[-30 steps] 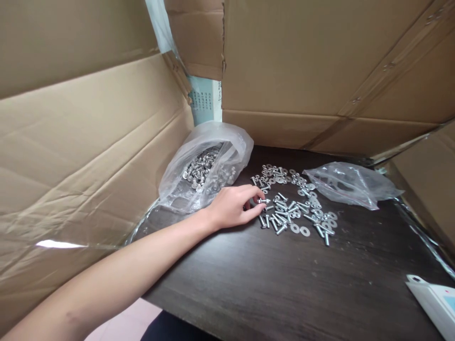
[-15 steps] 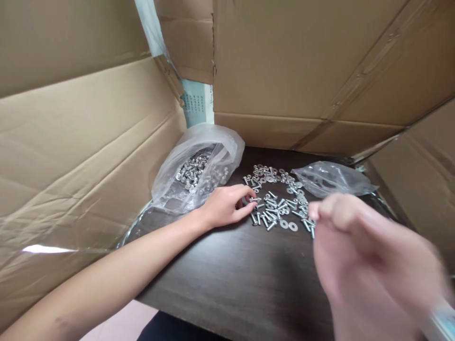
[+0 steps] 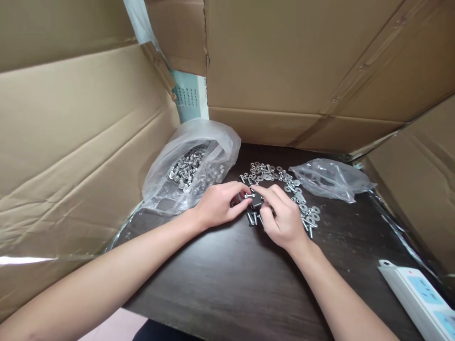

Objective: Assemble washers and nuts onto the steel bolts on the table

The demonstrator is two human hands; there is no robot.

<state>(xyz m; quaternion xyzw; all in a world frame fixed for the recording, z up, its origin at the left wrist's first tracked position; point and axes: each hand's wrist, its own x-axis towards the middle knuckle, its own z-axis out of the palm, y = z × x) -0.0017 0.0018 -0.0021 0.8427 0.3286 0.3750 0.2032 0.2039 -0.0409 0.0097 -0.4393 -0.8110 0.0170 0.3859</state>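
Note:
My left hand [image 3: 222,203] pinches a small silver bolt [image 3: 250,195] between thumb and fingertips, low over the table. My right hand [image 3: 282,215] is just to its right. Its index finger stretches out to the bolt's end, while the other fingers are curled and the thumb stays apart. Whether that fingertip touches the bolt I cannot tell. Loose bolts [image 3: 252,218] lie below and between my hands, partly hidden by the right one. Behind and beside it are scattered flat washers [image 3: 314,210], nuts and more bolts.
A clear plastic bag [image 3: 227,137] full of bolts stands open at the left. A flatter plastic bag [image 3: 330,173] lies at the right. Cardboard walls [image 3: 305,57] surround the dark table [image 3: 220,279]. A white power strip [image 3: 408,293] sits at the front right.
My right hand has come in from the near right to beside the left hand. My left hand keeps its pinch on the bolt. The power strip has come into view.

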